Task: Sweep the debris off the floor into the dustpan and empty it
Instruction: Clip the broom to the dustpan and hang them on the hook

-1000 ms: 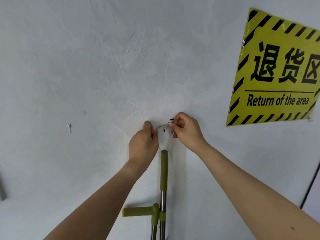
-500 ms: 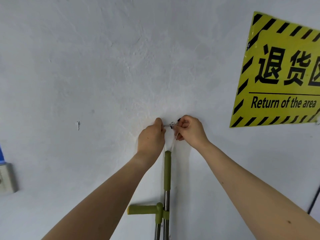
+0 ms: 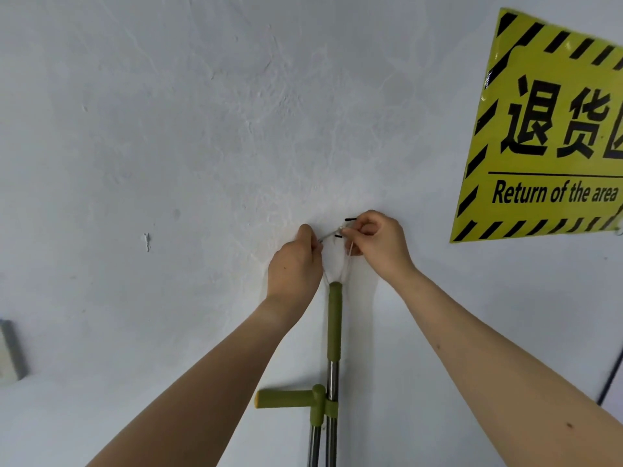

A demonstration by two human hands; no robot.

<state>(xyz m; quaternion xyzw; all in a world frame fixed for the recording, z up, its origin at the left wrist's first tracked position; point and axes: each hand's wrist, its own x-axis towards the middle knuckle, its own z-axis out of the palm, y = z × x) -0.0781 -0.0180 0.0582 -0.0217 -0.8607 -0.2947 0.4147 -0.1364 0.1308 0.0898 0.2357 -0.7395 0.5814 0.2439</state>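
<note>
A broom handle with an olive-green grip and a steel shaft hangs upright against the white wall. Clipped beside it is a second steel shaft with a green side handle, apparently the dustpan's. A thin pale string loop runs from the top of the green grip up to a small hook with black tips on the wall. My left hand pinches the string at the hook's left. My right hand pinches it at the hook's right. The broom head and the dustpan are out of view below.
A yellow and black sign reading "Return of the area" is stuck on the wall at the upper right. A grey wall box sits at the left edge. A black cable runs down at the right edge.
The view has drifted a little. Both hands stay at the hook; my right hand has risen slightly and the hook's black tips show more.
</note>
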